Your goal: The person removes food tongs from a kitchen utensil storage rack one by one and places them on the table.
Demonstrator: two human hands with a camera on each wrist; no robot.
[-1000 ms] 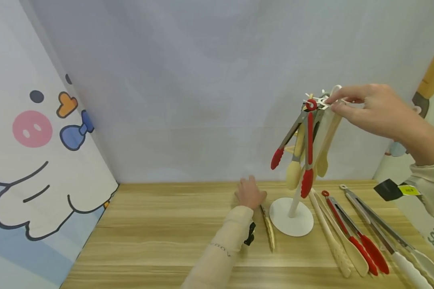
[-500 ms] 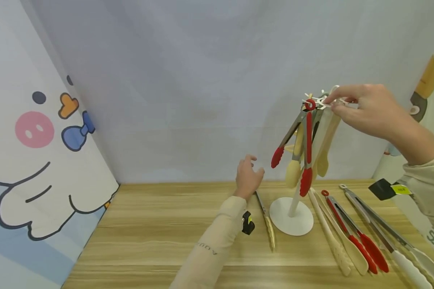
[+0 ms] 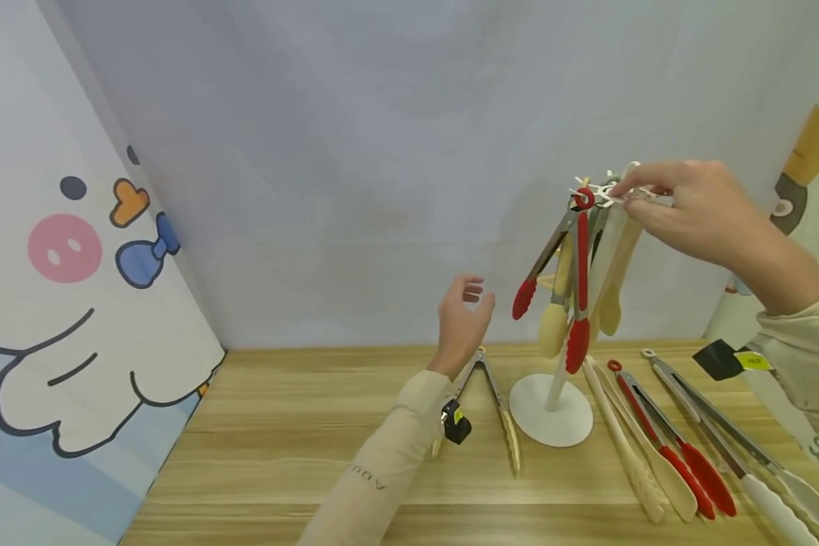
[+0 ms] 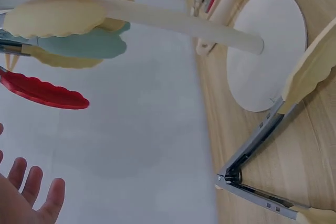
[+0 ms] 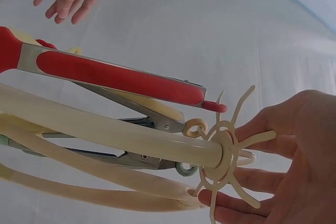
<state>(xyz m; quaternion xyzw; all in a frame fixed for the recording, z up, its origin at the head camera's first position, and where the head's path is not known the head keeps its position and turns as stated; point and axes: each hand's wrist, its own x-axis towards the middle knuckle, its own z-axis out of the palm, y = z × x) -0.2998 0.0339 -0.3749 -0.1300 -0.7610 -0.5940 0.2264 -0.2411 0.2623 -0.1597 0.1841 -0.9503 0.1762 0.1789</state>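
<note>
My right hand [image 3: 706, 212] holds the hooked white ring [image 5: 228, 148] at the top of a white utensil stand [image 3: 553, 425], its fingers among the hooks. From the hooks hang red-tipped tongs [image 3: 578, 341], cream-tipped tongs [image 3: 554, 326] and wooden-coloured tongs [image 3: 614, 296]; green tips [image 4: 100, 43] also show in the left wrist view. My left hand [image 3: 462, 318] hovers left of the stand, fingers loosely bent, holding nothing. Below it, yellow-tipped tongs [image 3: 489, 379] lie spread in a V on the table, partly hidden by the left forearm and wrist camera.
Right of the stand's base lie cream tongs [image 3: 628, 447], red-tipped tongs [image 3: 662, 432] and long white-tipped tongs [image 3: 730, 436] on the wooden table [image 3: 280, 440]. A pale cloth wall [image 3: 348, 189] rises behind the table. Cartoon-printed cloth [image 3: 61, 318] stands at the left.
My left hand has lifted from the yellow-tipped tongs and drawn upward, slightly left. The tongs' legs now show spread on the table. The right hand stays on the stand's top.
</note>
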